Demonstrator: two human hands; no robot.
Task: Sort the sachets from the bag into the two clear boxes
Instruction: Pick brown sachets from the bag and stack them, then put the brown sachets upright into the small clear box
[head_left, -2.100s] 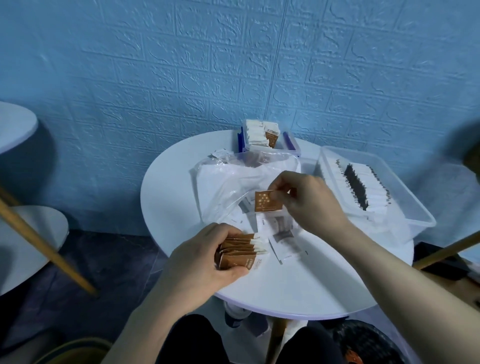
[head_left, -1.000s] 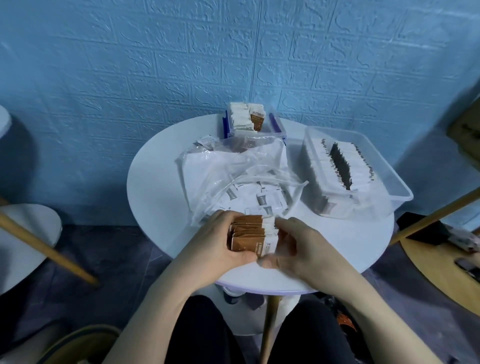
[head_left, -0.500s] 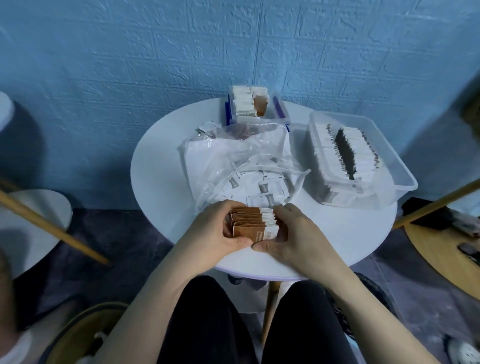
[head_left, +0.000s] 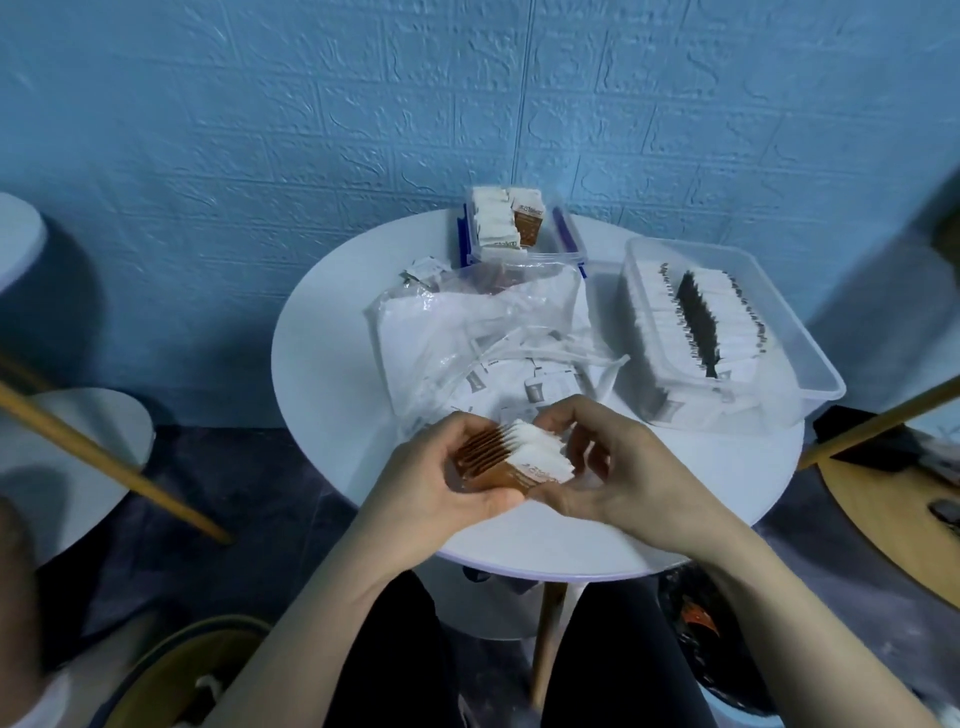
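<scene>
A: Both hands are now squaring up the fanned stack of brown-and-white paper sachets (head_left: 511, 457) just above the near edge of the round white tabletop (head_left: 332, 364). Two seconds back the right hand (head_left: 613, 467) was out over the crumpled clear plastic bag (head_left: 467, 322), pinching a single brown sachet; that one is now sitting in the stack.

B: Fingers?

A: Left hand (head_left: 441, 478) is clamping the brown end, fingers curled round it. Right-hand fingers are curled over the white end, thumb underneath, pressing the edges level.

B: So a batch is forming rather than going in one by one.

A: Looks that way. The small clear box with blue latches (head_left: 569, 236) at the far edge is already holding the same brown-and-white kind, so I'm judging the stack is heading there. The large clear tub (head_left: 810, 358) on the right is carrying rows of white sachets with dark ends.

B: Remaining?

A: White sachets with a grey print (head_left: 532, 387) are lying loose inside the bag mouth, so sorting is continuing.
</scene>
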